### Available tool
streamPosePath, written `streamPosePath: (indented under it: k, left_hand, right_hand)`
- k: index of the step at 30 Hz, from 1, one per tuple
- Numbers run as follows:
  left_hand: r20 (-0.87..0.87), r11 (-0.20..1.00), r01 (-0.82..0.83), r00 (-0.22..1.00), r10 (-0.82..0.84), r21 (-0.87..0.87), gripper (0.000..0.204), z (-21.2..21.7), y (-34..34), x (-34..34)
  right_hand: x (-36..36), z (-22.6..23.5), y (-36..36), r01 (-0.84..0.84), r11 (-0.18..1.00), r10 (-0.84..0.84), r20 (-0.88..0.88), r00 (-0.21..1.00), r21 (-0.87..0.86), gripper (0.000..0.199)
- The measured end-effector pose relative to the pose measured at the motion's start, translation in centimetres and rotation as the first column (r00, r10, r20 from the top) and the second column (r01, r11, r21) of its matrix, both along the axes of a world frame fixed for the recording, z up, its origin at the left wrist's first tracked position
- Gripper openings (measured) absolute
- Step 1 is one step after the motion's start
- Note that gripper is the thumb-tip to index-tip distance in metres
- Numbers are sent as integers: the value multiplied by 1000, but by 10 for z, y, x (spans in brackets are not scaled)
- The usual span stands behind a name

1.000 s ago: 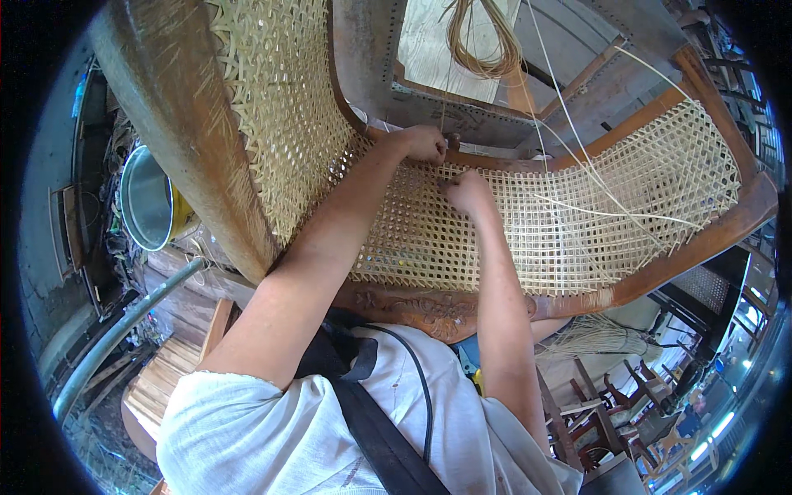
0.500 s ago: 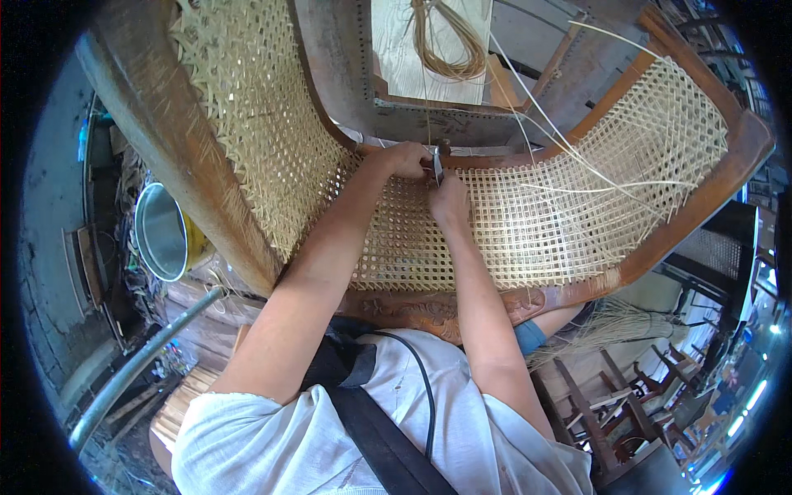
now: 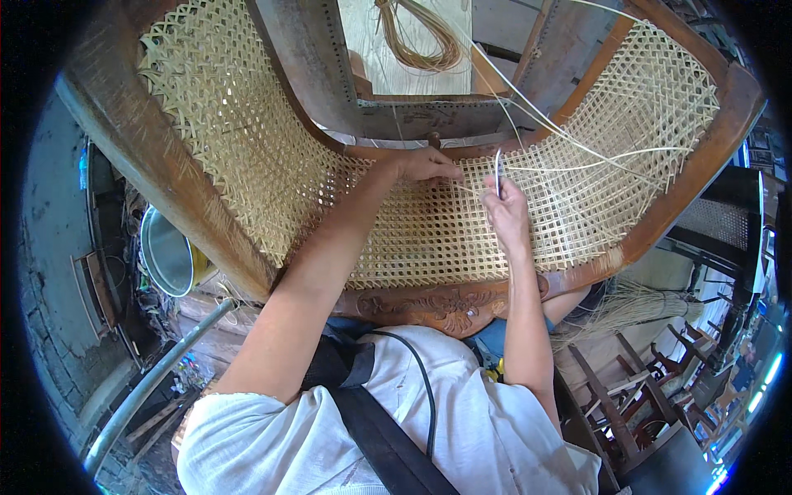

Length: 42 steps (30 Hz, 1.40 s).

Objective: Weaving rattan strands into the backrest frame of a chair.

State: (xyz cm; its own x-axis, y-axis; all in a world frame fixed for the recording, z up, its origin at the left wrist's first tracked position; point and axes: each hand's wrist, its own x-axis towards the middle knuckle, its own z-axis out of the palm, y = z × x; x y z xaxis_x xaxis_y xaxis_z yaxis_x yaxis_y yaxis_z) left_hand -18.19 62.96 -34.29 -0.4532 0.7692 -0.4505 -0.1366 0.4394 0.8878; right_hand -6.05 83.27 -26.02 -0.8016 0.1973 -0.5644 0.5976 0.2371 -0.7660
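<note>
Hands well apart over the woven cane; left hand [image 3: 427, 165] is palm-down near the far rail, fingers bunched low at the mesh (can't tell whether they pinch a strand); right hand [image 3: 509, 210] is to its right, closed around a slim shiny tool [image 3: 498, 167], tip pointing up and away from the person; a thin strand shows in the gap between the hands.

Cane panel [image 3: 429, 239] sits right under both hands, across the wooden frame [image 3: 450, 309], carved on the near rail; mesh sweeps up at the right end; second woven panel [image 3: 235, 124] rises on the left.

Loose pale strands [image 3: 643, 152] trail over the right part of the mesh; coil of cane [image 3: 429, 59] hangs beyond the far rail; bucket [image 3: 165, 252] (yellow outside) and metal pipe [image 3: 161, 382] off to the left; bundle of strands [image 3: 635, 313] lower right, past the near rail.
</note>
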Motion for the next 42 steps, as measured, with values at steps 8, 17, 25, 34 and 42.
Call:
streamPosePath:
  k: [8, 17, 25, 34, 42]
  left_hand:
    - [-72, 989, -139, 988, 135, -51, 27, -30, -25, -21]
    - [-309, 956, -81, 951, -11, -283, 37, -22, -22, -20]
    - [-249, 951, -3, 965, -78, -309, 30, -37, -19, -28]
    - [-298, 979, -20, 954, -43, -204, 25, -41, -19, -16]
    - [-334, 976, -9, 940, -66, -218, 25, -20, -25, -10]
  right_hand:
    - [-30, 16, -41, -506, 772, 413, 302, 859, 384, 45]
    - [-52, 10, -69, -759, 528, 540, 540, 646, 380, 17]
    - [-39, -13, -69, -561, 727, 382, 445, 810, 396, 26]
    - [-43, -6, -49, -673, 665, 430, 569, 700, 325, 28]
    - [-33, -33, -84, -292, 815, 260, 135, 956, 500, 31]
